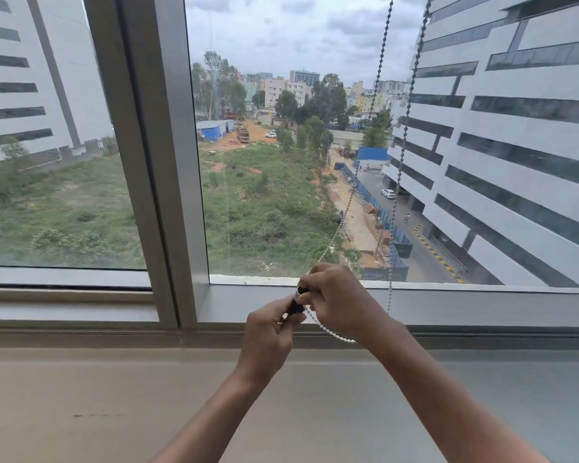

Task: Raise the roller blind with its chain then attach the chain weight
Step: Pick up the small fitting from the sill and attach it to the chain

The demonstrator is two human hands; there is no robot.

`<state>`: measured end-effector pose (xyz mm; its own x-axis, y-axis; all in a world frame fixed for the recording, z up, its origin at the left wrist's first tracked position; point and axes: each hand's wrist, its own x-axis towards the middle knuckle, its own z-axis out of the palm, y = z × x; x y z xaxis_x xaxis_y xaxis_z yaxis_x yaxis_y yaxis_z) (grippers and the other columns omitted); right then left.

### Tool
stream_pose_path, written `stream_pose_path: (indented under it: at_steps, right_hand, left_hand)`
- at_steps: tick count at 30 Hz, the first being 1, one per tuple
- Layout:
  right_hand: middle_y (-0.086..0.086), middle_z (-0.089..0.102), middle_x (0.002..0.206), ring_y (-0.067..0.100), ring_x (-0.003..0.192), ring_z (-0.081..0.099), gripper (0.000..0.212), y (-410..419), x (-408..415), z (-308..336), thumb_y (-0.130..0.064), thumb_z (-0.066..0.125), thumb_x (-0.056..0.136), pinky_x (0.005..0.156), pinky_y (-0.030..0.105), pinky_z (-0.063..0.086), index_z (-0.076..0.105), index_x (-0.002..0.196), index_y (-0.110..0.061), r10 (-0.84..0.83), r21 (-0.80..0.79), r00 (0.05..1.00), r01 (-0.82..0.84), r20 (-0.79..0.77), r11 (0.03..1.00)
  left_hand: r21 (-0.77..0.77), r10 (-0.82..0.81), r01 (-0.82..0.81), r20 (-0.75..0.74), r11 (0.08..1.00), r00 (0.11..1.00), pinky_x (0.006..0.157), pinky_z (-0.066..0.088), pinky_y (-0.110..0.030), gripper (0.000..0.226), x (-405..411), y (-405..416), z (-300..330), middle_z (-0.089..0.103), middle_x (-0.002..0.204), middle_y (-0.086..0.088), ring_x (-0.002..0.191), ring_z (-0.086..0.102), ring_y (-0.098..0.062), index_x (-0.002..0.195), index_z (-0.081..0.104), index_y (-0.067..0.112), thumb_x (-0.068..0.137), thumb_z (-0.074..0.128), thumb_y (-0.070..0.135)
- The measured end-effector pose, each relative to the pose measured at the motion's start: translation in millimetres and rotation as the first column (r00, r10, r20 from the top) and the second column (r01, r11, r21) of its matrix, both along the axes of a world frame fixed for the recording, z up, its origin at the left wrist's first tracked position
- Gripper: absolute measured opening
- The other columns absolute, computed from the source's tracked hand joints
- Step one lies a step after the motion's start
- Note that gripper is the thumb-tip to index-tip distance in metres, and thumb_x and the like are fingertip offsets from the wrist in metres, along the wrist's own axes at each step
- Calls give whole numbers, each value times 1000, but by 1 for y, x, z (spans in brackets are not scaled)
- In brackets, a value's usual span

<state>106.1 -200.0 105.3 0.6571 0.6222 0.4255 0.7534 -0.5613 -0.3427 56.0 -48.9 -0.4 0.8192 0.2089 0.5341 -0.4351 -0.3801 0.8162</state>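
bare sill (114, 396) open below, bead chain (402, 152) strands hanging right, window frame (161, 162) close behind

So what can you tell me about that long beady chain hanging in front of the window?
The long beaded chain is a string of tiny round beads, greyish higher up and white near the bottom; whether metal or plastic is unclear. Two strands drop from above the picture, right of the middle. The left strand slants down into the right hand; the right one hangs almost straight. Low down it curves in a slack loop under that hand, by the small black cylindrical weight that both hands pinch, the left hand from below.
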Motion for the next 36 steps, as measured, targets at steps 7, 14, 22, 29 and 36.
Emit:
stream_pose_path:
  at_steps: [7, 14, 22, 29, 36]
  right_hand:
    - [15, 69, 83, 31, 73, 68, 7, 5, -3, -9, -4, 74, 84, 70, 46, 57, 79, 80, -3, -72, 22, 997, 72, -19, 997]
    - [7, 68, 88, 24, 77, 66, 14, 2, 4, -25, -9, 82, 85, 76, 35, 51, 83, 98, -7, -96, 36, 990, 101, -108, 994]
    - [8, 76, 95, 14, 80, 73, 13, -12, -34, 5, -4, 83, 91, 73, 25, 62, 82, 103, 0, -57, 496, 970, -70, 238, 866]
    - [12, 65, 97, 36, 66, 57, 22, -62, -54, 21, -2, 49, 108, 60, 39, 47, 69, 100, 4, -360, 894, 900, -66, 245, 443]
    - [4, 73, 93, 20, 77, 65, 17, -55, -5, -109, -10, 65, 104, 59, 27, 59, 73, 100, -24, -209, 606, 747, 643, -631, 469]
  left_hand:
    - [39, 15, -17, 63, 999, 998, 79, 61, -50, 32, 2, -6, -11, 82, 95, 2, 87, 75, -27, 118, 74, 31, 94, 70, 11]
    - [-79, -46, 45, -11, 996, 999, 89, 63, -35, 45, 3, -5, -26, 84, 100, 13, 95, 79, -12, 112, 81, 37, 95, 75, -5]
    - [-160, -4, -20, -149, 987, 989, 87, 59, -27, 61, 8, -3, -65, 83, 95, 15, 87, 74, -2, 105, 75, 59, 94, 80, -1]
    - [-176, -22, -19, -225, 984, 974, 85, 57, -21, 57, 12, -3, -94, 84, 90, 14, 84, 73, 0, 110, 78, 46, 92, 77, -8]
    - [-216, -21, -53, -326, 975, 945, 93, 62, -25, 52, 15, -8, -116, 85, 94, 17, 89, 78, 1, 101, 80, 38, 87, 81, -12]
